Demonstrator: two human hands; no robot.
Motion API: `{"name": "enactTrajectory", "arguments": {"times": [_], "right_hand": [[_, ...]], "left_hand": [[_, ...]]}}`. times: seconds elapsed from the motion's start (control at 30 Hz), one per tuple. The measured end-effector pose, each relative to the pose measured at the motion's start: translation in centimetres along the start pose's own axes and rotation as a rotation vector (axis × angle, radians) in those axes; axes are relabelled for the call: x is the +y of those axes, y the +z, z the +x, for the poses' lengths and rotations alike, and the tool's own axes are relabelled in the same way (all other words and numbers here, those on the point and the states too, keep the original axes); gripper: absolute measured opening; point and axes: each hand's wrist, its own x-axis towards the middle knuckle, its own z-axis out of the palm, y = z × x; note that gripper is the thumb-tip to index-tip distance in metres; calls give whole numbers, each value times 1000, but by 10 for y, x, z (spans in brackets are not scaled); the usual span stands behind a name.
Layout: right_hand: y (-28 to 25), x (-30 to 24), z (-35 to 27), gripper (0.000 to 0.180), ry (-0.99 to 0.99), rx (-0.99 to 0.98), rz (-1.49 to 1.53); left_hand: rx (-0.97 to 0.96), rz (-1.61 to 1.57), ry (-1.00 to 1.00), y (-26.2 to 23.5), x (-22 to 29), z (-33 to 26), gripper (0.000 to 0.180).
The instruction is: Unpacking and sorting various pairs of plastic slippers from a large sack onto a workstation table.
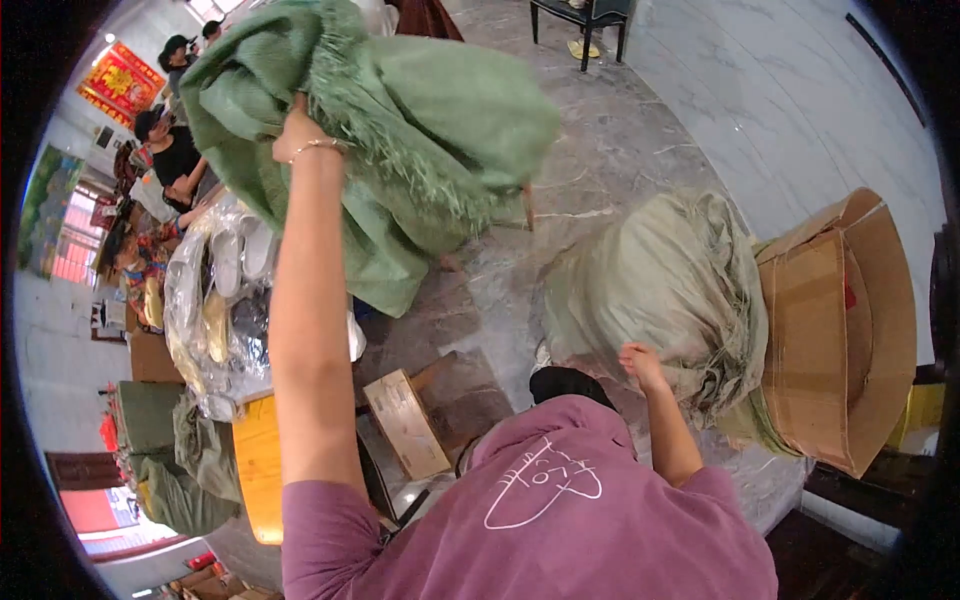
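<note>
My left hand [301,133] is stretched up and forward, its fingers closed on a green woven sack [455,100]. The sack hangs crumpled in the air, with a frayed, fringed edge running down beside my wrist. Lower at the right, my right hand [643,366] is in front of a bulging pale green woven sack [650,270]. Its fingers are loosely bent and a little apart, with nothing visible in them. Whether that hand touches the sack is unclear. The bulging sack stands on the floor against an open cardboard box [815,340].
Plastic-wrapped pale shoes [228,262] are piled at the left, beside an orange-yellow board [258,470]. A small wooden stool [407,425] stands close to my legs. More green sacks [180,490] lie at far left. People [172,150] sit beyond, and a dark chair [583,14] stands ahead.
</note>
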Motion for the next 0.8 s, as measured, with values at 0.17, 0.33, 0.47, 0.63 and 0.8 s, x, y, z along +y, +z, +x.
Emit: {"name": "enactTrajectory", "arguments": {"times": [0.17,0.33,0.47,0.63,0.8], "right_hand": [[45,-62,53,23,-481,-4,-345],[54,-115,86,24,-390,-3,-290],[80,-188,115,58,-243,-324,92],[122,-305,131,75,-347,-714,916],[141,-394,154,80,-419,-764,1127]], "left_hand": [[-115,-197,-126,61,45,84,48],[-238,-297,-40,93,31,150,34],[-607,-83,178,97,24,270,31],[-60,-110,-68,177,-27,261,34],[-276,151,-185,256,-43,195,46]]}}
